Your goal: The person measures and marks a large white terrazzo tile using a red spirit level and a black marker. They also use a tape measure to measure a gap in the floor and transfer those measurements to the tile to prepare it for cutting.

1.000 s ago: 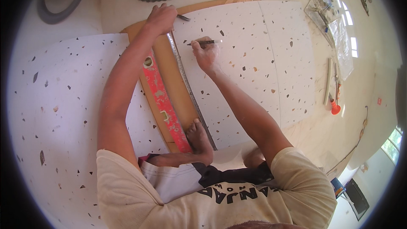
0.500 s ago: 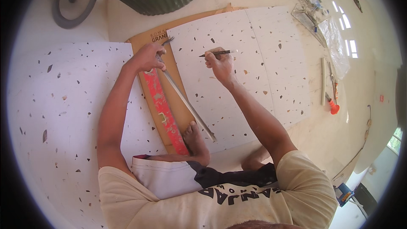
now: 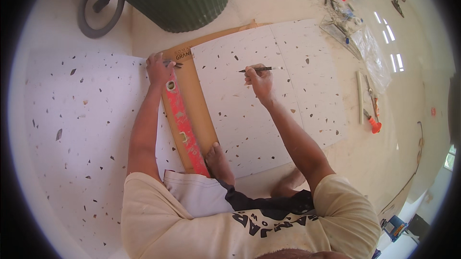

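My right hand [image 3: 260,82] pinches a slim black pen [image 3: 263,69] above the white speckled slab [image 3: 245,110] in front of me. The pen lies nearly level, its dark point to the left and its pale end to the right. My left hand [image 3: 160,70] is closed at the far end of a worn red spirit level [image 3: 182,124]. From its fingers sticks the dark end of a tool [image 3: 176,64]; the rest of that tool is hidden. The level lies lengthwise on brown cardboard [image 3: 204,115], beside another speckled slab [image 3: 72,148].
A ribbed dark green bin [image 3: 192,4] stands at the far side, with a grey hose [image 3: 86,26] to its left. On the right lie an orange-handled tool [image 3: 374,124], clear plastic wrap [image 3: 374,62] and assorted small tools. My bare foot [image 3: 219,163] is by the level.
My left hand has moved left and slightly nearer, and the long metal bar of its tool no longer shows. My right hand with the pen has shifted slightly right and nearer. The view has shifted too.
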{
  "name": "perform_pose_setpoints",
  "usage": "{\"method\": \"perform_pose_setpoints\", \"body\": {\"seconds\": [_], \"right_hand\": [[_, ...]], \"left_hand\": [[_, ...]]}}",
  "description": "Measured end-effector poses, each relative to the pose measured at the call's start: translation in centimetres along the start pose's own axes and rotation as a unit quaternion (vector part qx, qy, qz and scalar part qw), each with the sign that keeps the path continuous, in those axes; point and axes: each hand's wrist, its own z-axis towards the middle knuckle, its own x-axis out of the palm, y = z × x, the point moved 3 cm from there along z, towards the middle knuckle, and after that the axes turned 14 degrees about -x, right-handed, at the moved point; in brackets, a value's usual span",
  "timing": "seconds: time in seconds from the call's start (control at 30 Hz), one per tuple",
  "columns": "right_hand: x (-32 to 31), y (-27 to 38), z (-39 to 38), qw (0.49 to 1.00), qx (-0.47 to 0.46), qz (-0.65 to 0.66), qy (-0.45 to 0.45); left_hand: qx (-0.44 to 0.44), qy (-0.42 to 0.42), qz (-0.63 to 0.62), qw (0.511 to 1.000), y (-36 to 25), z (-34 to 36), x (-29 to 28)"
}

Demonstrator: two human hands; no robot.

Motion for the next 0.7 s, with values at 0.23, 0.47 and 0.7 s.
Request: {"method": "perform_pose_setpoints", "body": {"seconds": [0.23, 0.47, 0.7], "right_hand": [[-3.5, 0.4, -0.1, 0.999, -0.022, -0.036, -0.01], [-5.1, 0.8, 0.4, 0.999, -0.011, -0.043, -0.021], [-4.6, 1.8, 0.2, 0.999, -0.021, -0.04, -0.011]], "left_hand": [[-0.282, 0.179, 0.062, 0.94, 3.9, -13.9, 1.5], [-0.332, 0.338, 0.049, 0.879, 2.3, -21.6, -1.5], [-0.231, 0.253, -0.054, 0.938, 0.0, -21.7, -3.5]]}}
